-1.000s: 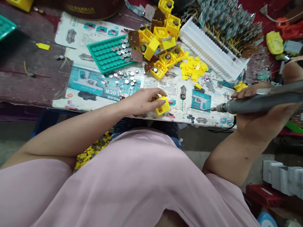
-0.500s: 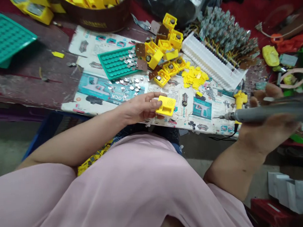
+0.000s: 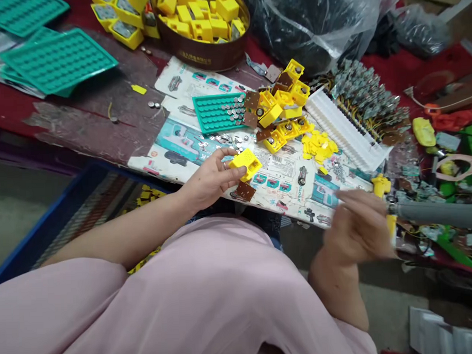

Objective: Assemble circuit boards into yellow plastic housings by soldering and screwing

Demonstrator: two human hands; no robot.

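My left hand (image 3: 209,180) is closed on a small yellow plastic case (image 3: 248,163) with speaker holes, pinched between thumb and fingers over the table's front edge. A brown circuit board (image 3: 245,191) sits just below the case. My right hand (image 3: 357,227) is smeared by motion, so its fingers cannot be made out clearly. Beside it, on the right, is a grey electric screwdriver (image 3: 438,214), apart from the palm. A yellow tool-like piece (image 3: 382,185) stands behind that hand. More open yellow cases (image 3: 283,105) with brown boards lie further back.
A green tray (image 3: 214,113) holds silver button cells. Yellow covers (image 3: 319,144) lie piled near a white rack (image 3: 346,129) of wired parts. A round brown tin (image 3: 204,57) full of yellow cases stands behind. Green trays (image 3: 61,61) are stacked left; a blue crate (image 3: 40,230) is below.
My right hand has come off the screwdriver and moved left. My left hand still holds the yellow case, now tilted, with the brown board showing below it. The camera view has shifted.
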